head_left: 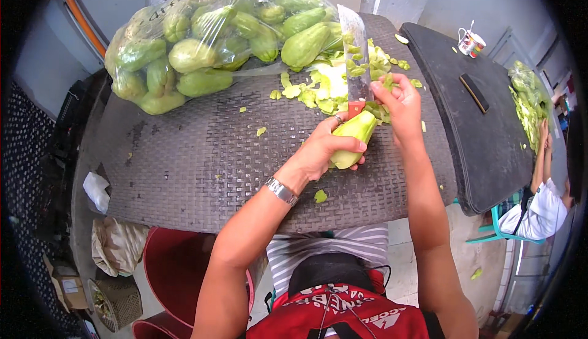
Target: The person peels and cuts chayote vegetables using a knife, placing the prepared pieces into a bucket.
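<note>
My left hand is wrapped round a pale green, partly peeled chayote. Just beyond its fingers shows the orange handle of a broad-bladed knife; whether those fingers also grip the handle is hidden. The blade points away from me, with bits of green peel stuck to it. Beside the blade, my right hand pinches a scrap of peel. Beneath and behind the knife lies a heap of peelings. A large clear plastic bag full of chayotes fills the far left of the table.
The dark woven-pattern table carries loose peel scraps. To the right, a black table bears a mug, a dark oblong object and another person's greens. Red bins and a basket stand below, at left.
</note>
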The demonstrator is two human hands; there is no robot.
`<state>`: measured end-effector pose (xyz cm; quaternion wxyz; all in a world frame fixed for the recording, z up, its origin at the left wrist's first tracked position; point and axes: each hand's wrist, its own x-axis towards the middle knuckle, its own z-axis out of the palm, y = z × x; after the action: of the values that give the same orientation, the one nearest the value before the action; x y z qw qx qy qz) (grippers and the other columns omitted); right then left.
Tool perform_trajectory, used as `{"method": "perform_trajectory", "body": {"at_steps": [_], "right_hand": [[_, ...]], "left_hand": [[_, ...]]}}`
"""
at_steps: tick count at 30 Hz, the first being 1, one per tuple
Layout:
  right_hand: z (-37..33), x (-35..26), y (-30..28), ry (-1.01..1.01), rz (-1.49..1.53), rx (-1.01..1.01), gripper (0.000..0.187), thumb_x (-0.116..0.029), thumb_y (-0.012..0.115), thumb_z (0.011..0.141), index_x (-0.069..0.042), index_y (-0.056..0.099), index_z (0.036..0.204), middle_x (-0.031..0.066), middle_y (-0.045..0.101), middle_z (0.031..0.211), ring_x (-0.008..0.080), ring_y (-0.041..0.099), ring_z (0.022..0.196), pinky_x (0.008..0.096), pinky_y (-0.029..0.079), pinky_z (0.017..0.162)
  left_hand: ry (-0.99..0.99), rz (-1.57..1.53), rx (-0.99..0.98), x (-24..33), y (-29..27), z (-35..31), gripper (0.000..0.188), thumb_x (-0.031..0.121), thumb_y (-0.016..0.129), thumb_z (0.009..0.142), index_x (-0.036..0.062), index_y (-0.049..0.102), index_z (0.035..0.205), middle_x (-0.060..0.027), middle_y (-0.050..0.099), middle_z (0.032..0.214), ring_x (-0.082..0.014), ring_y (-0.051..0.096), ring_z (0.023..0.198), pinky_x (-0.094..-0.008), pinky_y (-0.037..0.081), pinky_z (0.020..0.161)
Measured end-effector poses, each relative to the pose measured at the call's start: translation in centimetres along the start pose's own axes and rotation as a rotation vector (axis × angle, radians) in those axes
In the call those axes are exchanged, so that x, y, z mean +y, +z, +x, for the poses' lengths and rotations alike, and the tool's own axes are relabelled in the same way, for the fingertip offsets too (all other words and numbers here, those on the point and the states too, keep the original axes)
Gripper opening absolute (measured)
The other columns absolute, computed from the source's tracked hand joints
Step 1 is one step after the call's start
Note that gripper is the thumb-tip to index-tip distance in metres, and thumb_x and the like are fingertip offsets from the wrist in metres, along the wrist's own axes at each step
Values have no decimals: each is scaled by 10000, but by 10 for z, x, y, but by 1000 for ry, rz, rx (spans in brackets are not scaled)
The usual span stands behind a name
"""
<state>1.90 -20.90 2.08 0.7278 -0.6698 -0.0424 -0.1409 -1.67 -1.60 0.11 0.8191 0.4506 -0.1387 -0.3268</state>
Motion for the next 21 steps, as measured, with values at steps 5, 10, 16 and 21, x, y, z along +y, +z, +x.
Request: {"method": "perform_trajectory", "body": {"at_steps": [5, 10, 16, 21], "right_hand": [[21, 7, -44, 18, -643, -101, 594, -267, 840, 805, 14, 581, 1259, 152, 696, 1133, 236, 658, 1051, 361, 525, 912], [28, -25, -3, -231, -821, -39, 802, -416, 884, 702, -22, 553, 1318, 190, 600, 1285, 320, 562, 1225, 432, 461, 1030], [59, -32, 4, -582, -1047, 27, 847, -448, 908, 662, -65, 540, 1321, 146, 582, 1285, 337, 520, 1256, 433, 434, 1061], [81, -41, 2, -691, -1053, 62, 774, -448, 900, 662, -52, 573, 1241, 165, 583, 1234, 351, 542, 1190, 445, 444, 1028]], "left_hand": [[-59, -23, 75, 9, 6, -1, 693, 13, 749, 768, 42, 442, 1389, -97, 633, 963, -209, 679, 725, -341, 564, 607], [-56, 31, 100, 8, 4, -3, 708, 10, 758, 756, 37, 441, 1389, -101, 640, 942, -204, 678, 721, -340, 566, 613], [-89, 98, 112, 5, 4, 0, 752, -20, 761, 746, 55, 436, 1420, -106, 650, 977, -214, 692, 757, -338, 572, 642], [-48, 123, 128, -1, 2, 2, 766, -1, 779, 715, 16, 424, 1395, -110, 664, 957, -199, 681, 726, -332, 561, 635]]}}
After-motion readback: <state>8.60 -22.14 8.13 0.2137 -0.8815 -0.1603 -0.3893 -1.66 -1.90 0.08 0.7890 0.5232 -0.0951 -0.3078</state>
